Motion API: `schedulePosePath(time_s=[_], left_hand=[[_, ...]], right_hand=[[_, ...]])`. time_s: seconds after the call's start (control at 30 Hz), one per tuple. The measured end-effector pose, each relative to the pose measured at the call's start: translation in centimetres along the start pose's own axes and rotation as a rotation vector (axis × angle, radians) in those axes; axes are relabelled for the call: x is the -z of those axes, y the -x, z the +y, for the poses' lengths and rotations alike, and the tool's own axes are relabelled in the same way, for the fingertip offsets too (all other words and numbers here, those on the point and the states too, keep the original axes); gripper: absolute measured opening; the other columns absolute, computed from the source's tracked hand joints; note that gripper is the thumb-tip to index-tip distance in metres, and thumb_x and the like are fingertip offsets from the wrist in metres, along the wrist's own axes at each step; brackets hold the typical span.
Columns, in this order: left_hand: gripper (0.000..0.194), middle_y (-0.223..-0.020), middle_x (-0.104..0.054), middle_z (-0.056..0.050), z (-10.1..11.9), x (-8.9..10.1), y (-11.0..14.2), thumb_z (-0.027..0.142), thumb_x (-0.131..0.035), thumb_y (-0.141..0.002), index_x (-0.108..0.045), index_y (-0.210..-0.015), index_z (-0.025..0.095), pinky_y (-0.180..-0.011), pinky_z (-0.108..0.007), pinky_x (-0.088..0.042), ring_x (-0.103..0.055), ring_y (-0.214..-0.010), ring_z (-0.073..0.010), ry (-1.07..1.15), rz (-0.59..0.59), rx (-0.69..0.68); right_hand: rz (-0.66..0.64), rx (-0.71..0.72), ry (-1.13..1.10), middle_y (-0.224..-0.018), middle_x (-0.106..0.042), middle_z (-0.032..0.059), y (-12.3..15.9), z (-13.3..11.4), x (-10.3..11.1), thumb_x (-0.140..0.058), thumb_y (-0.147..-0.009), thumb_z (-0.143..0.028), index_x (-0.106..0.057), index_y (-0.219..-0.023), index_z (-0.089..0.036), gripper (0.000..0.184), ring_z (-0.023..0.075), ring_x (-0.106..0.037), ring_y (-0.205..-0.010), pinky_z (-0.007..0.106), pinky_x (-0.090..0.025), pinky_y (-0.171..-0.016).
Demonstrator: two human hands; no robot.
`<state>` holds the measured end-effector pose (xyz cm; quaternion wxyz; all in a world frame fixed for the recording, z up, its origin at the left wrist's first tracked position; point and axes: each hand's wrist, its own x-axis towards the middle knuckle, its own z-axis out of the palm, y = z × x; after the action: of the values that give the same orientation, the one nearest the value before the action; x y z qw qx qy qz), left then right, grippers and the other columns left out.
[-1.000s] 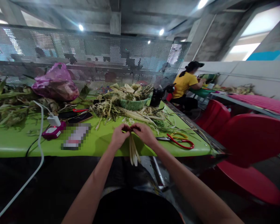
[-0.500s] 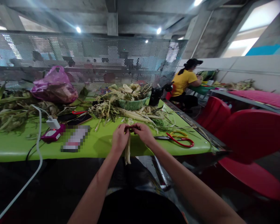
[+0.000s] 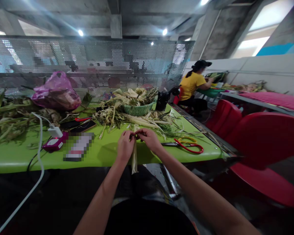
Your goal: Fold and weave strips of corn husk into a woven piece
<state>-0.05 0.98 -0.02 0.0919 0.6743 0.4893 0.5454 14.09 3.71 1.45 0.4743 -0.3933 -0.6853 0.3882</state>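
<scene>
Strip bundle (image 3: 134, 160) is hanging narrower and straighter than a second ago, when its pale strands were fanning out rightward. Left hand (image 3: 125, 147) and right hand (image 3: 148, 138) are meeting at the fingertips, both pinching its upper part; exact grip detail is too small to tell. Its lower end is dangling past the front edge of the green worktop (image 3: 105, 158). Red-handled scissors (image 3: 183, 147) are lying just right of the right hand. Dried stalks (image 3: 142, 121) are spreading beyond the hands, before a green basket (image 3: 138, 110) heaped with leaves. Leftward, a purple charger block (image 3: 55, 143) is sitting near a pink bag (image 3: 57, 93). A yellow-shirted person (image 3: 192, 85) is sitting further right.
</scene>
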Motion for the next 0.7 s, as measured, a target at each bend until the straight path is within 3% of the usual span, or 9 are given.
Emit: schedulePosePath(time_s=[0.53, 0.7], left_hand=[[0.014, -0.088, -0.054, -0.006, 0.5, 0.6, -0.3, 0.008, -0.051, -0.08, -0.061, -0.081, 0.018, -0.079, -0.032, -0.046, -0.054, -0.085, -0.018, 0.203, -0.007, -0.055], [0.015, -0.085, -0.056, -0.004, 0.7, 0.7, -0.2, 0.007, -0.053, -0.078, -0.062, -0.081, 0.019, -0.077, -0.031, -0.045, -0.055, -0.083, -0.0172, 0.231, -0.036, -0.027]], right_hand=[[-0.167, -0.023, -0.058, -0.067, -0.066, 0.0001, -0.4, -0.6, 1.0, -0.059, -0.068, -0.018, -0.068, -0.08, -0.016, 0.015, 0.0119, -0.057, -0.06, 0.023, -0.043, -0.057], [-0.149, -0.033, -0.064, -0.066, -0.065, 0.0001, -0.3, -0.4, 1.1, -0.059, -0.067, -0.017, -0.066, -0.077, -0.015, 0.012, 0.0121, -0.057, -0.06, 0.023, -0.043, -0.056]])
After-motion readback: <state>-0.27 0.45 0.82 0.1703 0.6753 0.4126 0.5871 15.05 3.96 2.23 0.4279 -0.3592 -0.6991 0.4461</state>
